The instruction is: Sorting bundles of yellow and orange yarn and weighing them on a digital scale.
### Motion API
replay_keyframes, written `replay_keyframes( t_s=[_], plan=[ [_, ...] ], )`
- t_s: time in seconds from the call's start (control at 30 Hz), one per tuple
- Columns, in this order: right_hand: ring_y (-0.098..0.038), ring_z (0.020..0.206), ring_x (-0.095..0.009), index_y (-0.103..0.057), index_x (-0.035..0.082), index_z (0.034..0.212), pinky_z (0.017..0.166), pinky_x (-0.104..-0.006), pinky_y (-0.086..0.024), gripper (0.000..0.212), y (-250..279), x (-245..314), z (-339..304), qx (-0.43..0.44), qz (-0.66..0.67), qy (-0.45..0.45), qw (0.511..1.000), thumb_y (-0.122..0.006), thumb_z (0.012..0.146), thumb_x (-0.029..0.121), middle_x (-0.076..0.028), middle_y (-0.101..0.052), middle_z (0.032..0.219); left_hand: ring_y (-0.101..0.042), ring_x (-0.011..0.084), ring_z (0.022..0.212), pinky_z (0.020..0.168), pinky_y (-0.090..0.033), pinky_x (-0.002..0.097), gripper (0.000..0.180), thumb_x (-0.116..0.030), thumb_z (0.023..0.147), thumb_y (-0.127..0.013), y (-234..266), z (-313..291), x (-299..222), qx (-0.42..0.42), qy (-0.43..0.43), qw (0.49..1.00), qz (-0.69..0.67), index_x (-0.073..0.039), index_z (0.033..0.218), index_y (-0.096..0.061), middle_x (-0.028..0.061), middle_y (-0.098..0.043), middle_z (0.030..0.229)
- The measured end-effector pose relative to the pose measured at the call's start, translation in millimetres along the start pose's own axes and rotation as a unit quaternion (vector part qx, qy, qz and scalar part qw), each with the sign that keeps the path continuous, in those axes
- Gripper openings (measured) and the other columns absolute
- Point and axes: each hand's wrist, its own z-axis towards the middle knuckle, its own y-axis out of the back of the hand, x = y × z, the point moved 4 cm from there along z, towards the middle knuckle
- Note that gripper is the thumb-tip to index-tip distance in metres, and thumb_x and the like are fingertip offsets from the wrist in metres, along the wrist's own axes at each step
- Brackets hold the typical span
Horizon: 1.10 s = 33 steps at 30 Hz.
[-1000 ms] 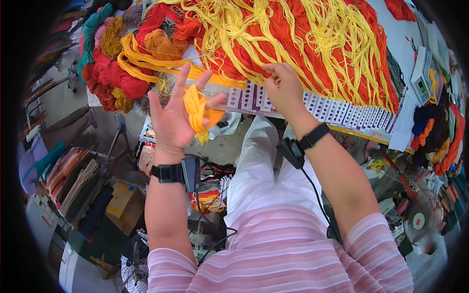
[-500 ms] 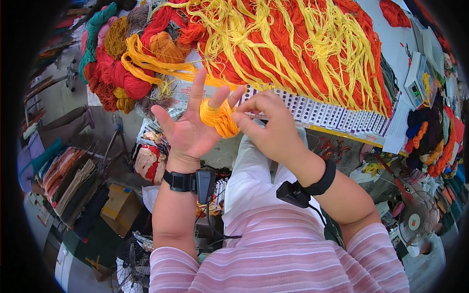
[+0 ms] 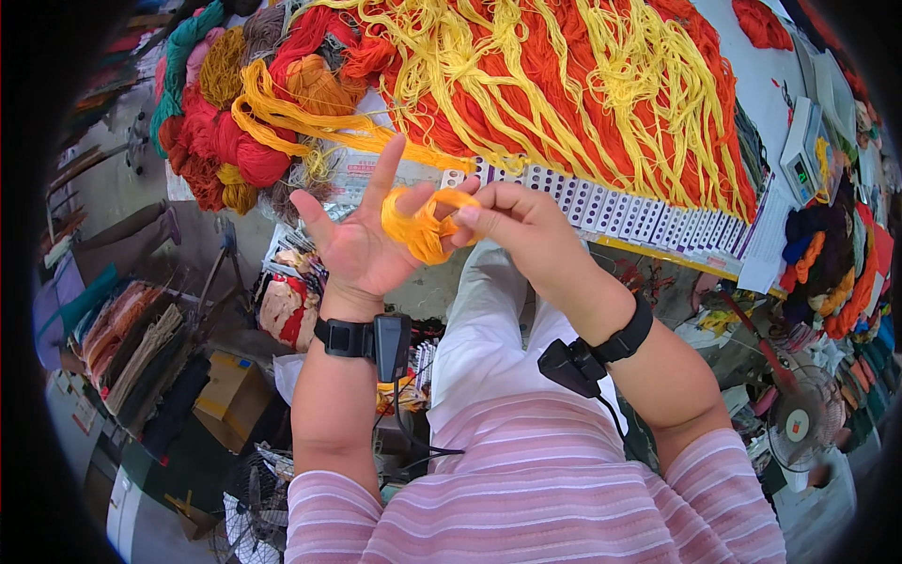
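Observation:
A small coil of orange-yellow yarn [image 3: 411, 230] is looped round the fingers of my left hand [image 3: 365, 252]. The palm faces up, with the thumb and index finger spread while the other fingers bend into the coil and hold it. My right hand [image 3: 534, 230] pinches part of the same yarn between thumb and fingertips, at the coil's right side. A longer orange-yellow hank [image 3: 338, 137] lies along the table edge just beyond my left fingertips. Farther off, yellow yarn [image 3: 526, 89] is spread in loose strands over red-orange yarn [image 3: 587, 141].
Along the near table edge run white cards with dark dots [image 3: 620, 209]. Balls and hanks of red yarn [image 3: 254, 160] crowd the left corner. A digital scale [image 3: 801, 155] stands at the right. A fan [image 3: 799, 428] and a cardboard box [image 3: 233, 399] are lower down on either side.
My right hand has shifted slightly and now draws part of the coil out into an open loop. My left middle and ring fingers have bent inward.

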Motion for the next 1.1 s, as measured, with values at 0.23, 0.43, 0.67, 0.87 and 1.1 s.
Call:
replay_keyframes(
  t_s=[0.23,0.43,0.67,0.87,1.1],
  plan=[
    [-0.048,0.059,-0.008,-0.057,0.004,0.083,0.063,-0.0212,-0.038,0.013,23.5,6.6,-3.5,-0.045,0.071,0.010,0.996,-0.053,0.087,0.016,0.001,-0.052,0.065,-0.014,0.0437,0.131,0.092,-0.029,0.0649,0.091,-0.077,0.070,-0.039,-9.9,6.0,6.7,-0.064,0.019,0.995,-0.075,-0.031,0.141,-0.007,0.0132,-0.028,0.141],
    [-0.036,0.047,-0.004,-0.057,0.006,0.084,0.043,-0.0178,-0.029,0.010,81.7,23.5,-35.2,-0.111,0.226,0.015,0.968,-0.054,0.087,0.015,0.006,-0.039,0.055,-0.058,0.0260,0.082,0.059,-0.050,0.0317,0.086,-0.068,0.076,-0.046,6.6,-17.2,-2.2,-0.137,0.067,0.988,0.012,-0.014,0.139,-0.021,0.0124,-0.054,0.109],
    [-0.027,0.046,-0.004,-0.050,0.004,0.087,0.042,-0.0196,-0.023,0.008,341.9,150.9,-317.4,-0.431,0.228,0.248,0.837,-0.046,0.090,0.010,0.006,-0.028,0.055,-0.033,0.0043,0.048,0.042,-0.028,0.0182,0.019,-0.022,0.093,-0.043,35.8,-132.4,-151.9,-0.361,-0.166,0.912,0.099,-0.005,0.090,-0.049,-0.0028,-0.037,0.065],
    [-0.029,0.049,-0.002,-0.056,0.005,0.101,0.043,-0.0170,-0.023,0.020,307.5,180.5,-323.9,-0.570,-0.063,0.280,0.769,-0.052,0.090,0.020,0.008,-0.034,0.059,-0.036,0.0060,0.052,0.048,-0.031,0.0196,0.015,-0.020,0.090,-0.047,16.2,-76.4,-121.0,-0.445,-0.166,0.868,0.146,-0.006,0.092,-0.051,-0.0022,-0.040,0.067],
    [-0.050,0.065,-0.014,-0.063,0.005,0.096,0.063,-0.0299,-0.041,0.028,232.4,-12.4,-51.8,-0.385,-0.369,0.100,0.840,-0.042,0.086,0.020,-0.004,-0.055,0.073,-0.041,0.0069,0.049,0.046,-0.036,0.0188,0.031,-0.025,0.080,-0.062,90.8,31.8,47.8,-0.442,0.209,0.763,0.424,-0.002,0.100,-0.056,-0.0023,-0.048,0.065]
  ],
)
